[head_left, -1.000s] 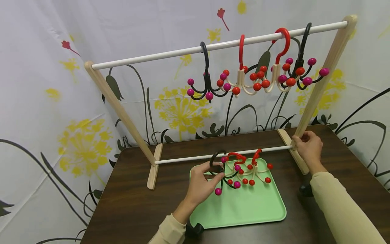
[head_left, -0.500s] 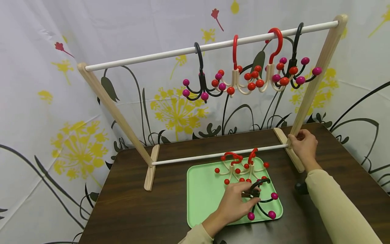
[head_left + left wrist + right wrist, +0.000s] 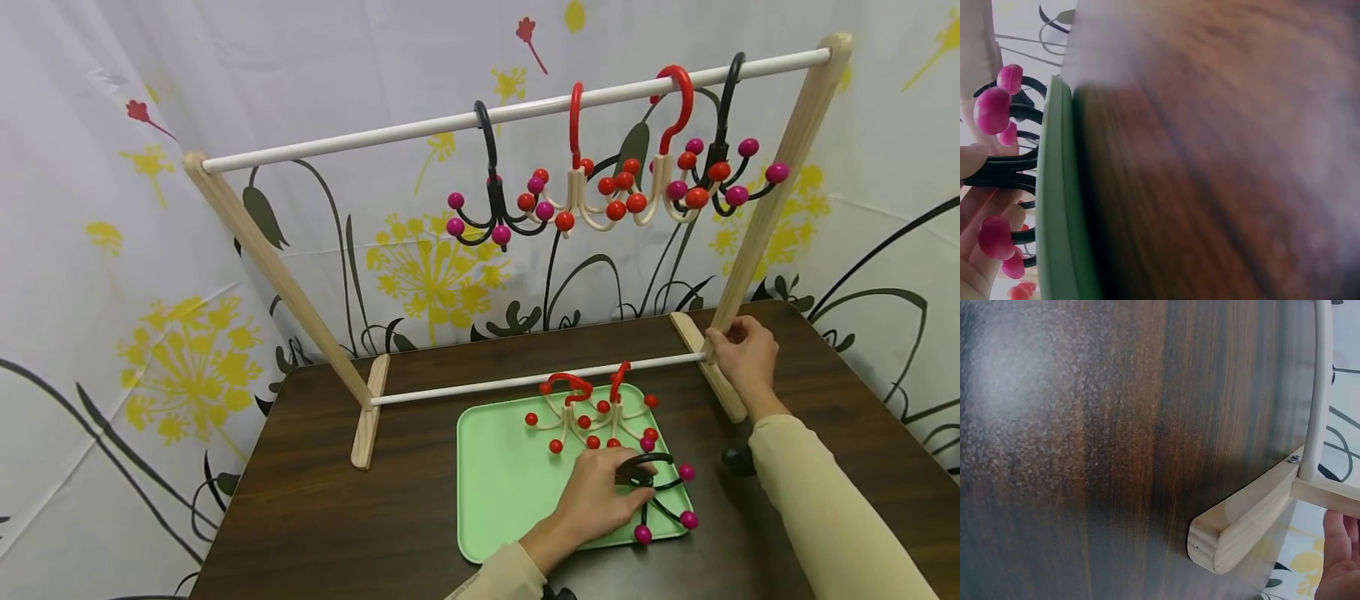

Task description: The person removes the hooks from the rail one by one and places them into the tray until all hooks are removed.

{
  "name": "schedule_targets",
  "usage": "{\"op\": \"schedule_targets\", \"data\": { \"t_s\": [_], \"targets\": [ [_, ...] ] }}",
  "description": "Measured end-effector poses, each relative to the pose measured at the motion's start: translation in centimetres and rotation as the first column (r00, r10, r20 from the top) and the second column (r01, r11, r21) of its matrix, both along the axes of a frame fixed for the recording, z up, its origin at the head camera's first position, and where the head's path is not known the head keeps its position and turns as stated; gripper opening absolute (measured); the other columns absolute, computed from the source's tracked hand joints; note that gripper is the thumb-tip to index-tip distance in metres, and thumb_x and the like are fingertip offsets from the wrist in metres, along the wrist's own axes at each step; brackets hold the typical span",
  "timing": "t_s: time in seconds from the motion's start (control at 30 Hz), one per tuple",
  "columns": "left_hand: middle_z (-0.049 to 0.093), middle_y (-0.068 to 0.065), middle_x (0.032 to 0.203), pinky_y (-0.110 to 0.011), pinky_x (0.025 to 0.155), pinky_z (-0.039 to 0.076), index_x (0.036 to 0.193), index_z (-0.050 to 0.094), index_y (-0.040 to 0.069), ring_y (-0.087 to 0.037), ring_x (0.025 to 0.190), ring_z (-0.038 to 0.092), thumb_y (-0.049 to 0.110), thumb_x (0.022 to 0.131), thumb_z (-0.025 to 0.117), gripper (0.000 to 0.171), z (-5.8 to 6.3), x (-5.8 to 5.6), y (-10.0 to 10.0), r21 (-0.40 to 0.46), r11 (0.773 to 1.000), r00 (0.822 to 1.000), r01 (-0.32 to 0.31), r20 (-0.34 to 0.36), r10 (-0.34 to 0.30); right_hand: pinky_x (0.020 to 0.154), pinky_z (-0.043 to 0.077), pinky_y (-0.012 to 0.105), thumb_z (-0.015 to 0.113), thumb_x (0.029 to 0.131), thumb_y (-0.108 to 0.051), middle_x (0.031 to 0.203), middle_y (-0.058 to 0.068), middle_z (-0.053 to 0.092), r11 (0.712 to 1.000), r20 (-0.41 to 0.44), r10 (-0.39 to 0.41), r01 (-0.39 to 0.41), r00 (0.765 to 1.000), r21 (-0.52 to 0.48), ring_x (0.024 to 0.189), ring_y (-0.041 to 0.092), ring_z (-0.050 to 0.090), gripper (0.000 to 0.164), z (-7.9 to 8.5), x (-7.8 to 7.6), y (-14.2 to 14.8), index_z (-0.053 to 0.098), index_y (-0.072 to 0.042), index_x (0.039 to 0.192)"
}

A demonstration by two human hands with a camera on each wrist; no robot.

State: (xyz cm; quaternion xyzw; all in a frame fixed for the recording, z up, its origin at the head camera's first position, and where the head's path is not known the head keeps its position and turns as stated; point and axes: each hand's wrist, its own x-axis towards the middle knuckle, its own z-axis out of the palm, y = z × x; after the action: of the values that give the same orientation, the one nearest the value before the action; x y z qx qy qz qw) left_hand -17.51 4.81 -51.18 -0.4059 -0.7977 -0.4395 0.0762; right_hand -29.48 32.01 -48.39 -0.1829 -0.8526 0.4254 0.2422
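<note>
My left hand (image 3: 596, 496) pinches a black multi-arm hook hanger (image 3: 651, 458) by its stem. Magenta balls tip the hanger's arms, and it stands at the front right corner of the green tray (image 3: 495, 475). From the left wrist, the hanger's black arms (image 3: 1000, 181) reach down to the tray's rim; whether they rest on it is hard to tell. Two cream hangers with red hooks and red balls, one here (image 3: 567, 412), lie at the tray's back. My right hand (image 3: 746, 358) grips the right wooden upright (image 3: 765, 200) of the rack, just above its foot.
Several hangers, black and cream, hang from the rack's white top rail (image 3: 405, 132). A white lower rail (image 3: 480, 387) runs behind the tray. The rack's wooden feet (image 3: 371, 417) stand on the dark wood table (image 3: 322, 517). A patterned curtain (image 3: 97, 250) hangs behind.
My left hand has carried the black hanger rightward and toward the front, from the cream hangers to the tray's front right corner. The right hand keeps its grip on the upright.
</note>
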Motion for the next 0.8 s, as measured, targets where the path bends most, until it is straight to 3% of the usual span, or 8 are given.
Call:
{"op": "schedule_targets", "data": {
  "t_s": [0.33,0.8],
  "targets": [
    [0.073,0.004,0.095,-0.01,0.073,0.051,0.1,0.072,0.008,0.01,0.087,0.063,0.008,0.083,0.078,0.018,0.34,-0.38,0.36,-0.042,0.999,0.995,0.012,0.101,-0.008,0.072,0.041,0.03,0.067,0.091,-0.019,0.098,0.023,0.067,1.0,0.004,-0.01,0.01,1.0,-0.001,0.086,0.025,0.057,0.031,0.13,0.02,-0.02,0.063,0.007,0.107],
    [0.074,0.001,0.096,-0.009,0.071,0.051,0.104,0.072,0.007,0.009,0.088,0.063,0.005,0.08,0.081,0.026,0.06,-0.35,0.19,-0.008,1.0,0.993,-0.001,0.121,0.002,0.072,0.041,0.028,0.066,0.092,-0.021,0.102,0.023,0.066,1.0,0.022,-0.014,0.014,1.0,-0.018,0.09,0.026,0.057,0.034,0.06,-0.1,-0.06,0.063,0.006,0.112]
  ]
}}
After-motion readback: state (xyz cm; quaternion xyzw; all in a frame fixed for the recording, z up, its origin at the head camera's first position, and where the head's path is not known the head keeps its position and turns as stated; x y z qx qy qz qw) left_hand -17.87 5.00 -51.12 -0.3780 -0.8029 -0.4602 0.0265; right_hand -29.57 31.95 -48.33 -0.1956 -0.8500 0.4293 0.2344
